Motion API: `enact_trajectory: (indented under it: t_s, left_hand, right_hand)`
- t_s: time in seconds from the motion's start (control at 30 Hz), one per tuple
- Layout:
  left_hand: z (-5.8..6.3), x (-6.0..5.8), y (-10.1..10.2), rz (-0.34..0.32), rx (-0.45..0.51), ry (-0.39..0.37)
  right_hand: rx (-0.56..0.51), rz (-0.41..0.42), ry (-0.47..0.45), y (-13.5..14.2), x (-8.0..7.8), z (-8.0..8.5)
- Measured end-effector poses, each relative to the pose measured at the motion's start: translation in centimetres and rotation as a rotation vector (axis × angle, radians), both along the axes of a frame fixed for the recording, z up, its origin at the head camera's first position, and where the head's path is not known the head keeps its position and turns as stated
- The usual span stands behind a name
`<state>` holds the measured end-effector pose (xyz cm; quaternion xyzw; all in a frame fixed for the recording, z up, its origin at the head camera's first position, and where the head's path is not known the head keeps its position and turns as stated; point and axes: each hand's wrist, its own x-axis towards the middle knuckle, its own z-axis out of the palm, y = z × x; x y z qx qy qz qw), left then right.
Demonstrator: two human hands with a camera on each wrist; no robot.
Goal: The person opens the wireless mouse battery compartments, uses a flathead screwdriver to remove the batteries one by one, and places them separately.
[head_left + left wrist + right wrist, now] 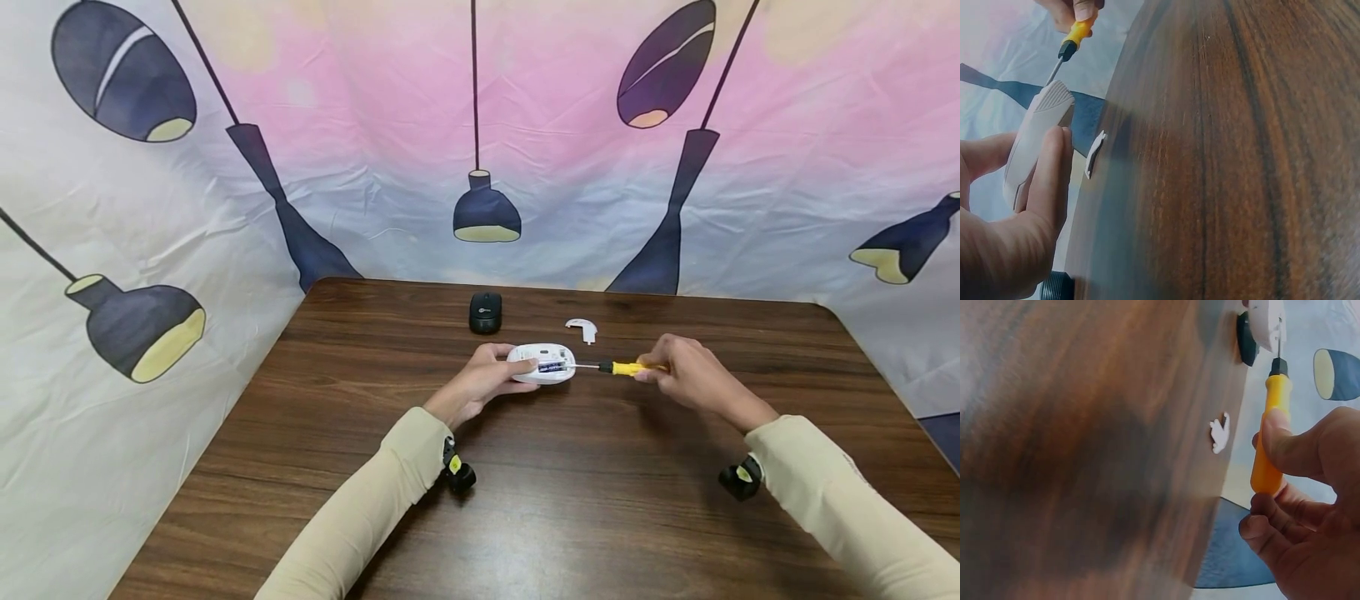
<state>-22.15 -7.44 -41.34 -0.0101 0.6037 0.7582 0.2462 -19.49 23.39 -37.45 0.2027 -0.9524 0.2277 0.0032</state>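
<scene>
My left hand (483, 379) grips a white computer mouse (527, 353) with its underside turned up and its battery bay uncovered. A blue battery (553, 367) lies in that bay, the thumb close at its left end. From the right, my right hand (686, 372) holds a screwdriver (626, 368) by its yellow handle, thumb and fingers round it in the right wrist view. The metal shaft (1279, 345) reaches into the mouse at the battery's right end. Just behind the mouse, the white battery cover (585, 329) lies on the table.
A black mouse (486, 312) sits near the back edge of the dark wood table (360, 358). Behind the table hangs a cloth backdrop (405, 167) printed with lamps. Each wrist wears a small black camera (459, 473).
</scene>
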Motion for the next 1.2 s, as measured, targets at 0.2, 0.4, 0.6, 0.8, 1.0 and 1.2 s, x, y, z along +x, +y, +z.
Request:
enact_trajectory:
  t_s: [0.2,0.4,0.6,0.8,1.0,1.2]
  left_hand:
    - [0.0,0.1,0.2,-0.002,-0.001,0.015]
    - [-0.1,0.0,0.4,-0.013,0.002,0.013]
    - [-0.1,0.1,0.5,-0.018,-0.003,0.007]
    - [-0.1,0.1,0.5,-0.008,-0.005,-0.004]
    - [-0.2,0.1,0.5,-0.002,-0.012,0.003]
    - [-0.1,0.2,0.4,-0.012,-0.002,-0.004]
  right_hand:
    - [-0.062,-0.010,-0.037,0.4,0.2,-1.1]
    - [-0.116,-0.009,-0.052,0.6,0.3,-1.9]
    - [-0.157,-0.002,-0.047,0.7,0.4,-2.7]
    - [-0.183,0.002,-0.068,0.7,0.5,-3.1]
    - [-0.139,0.009,-0.037,0.8,0.5,-2.3]
    - [-0.142,0.028,-0.047,0.9,0.4,-2.2]
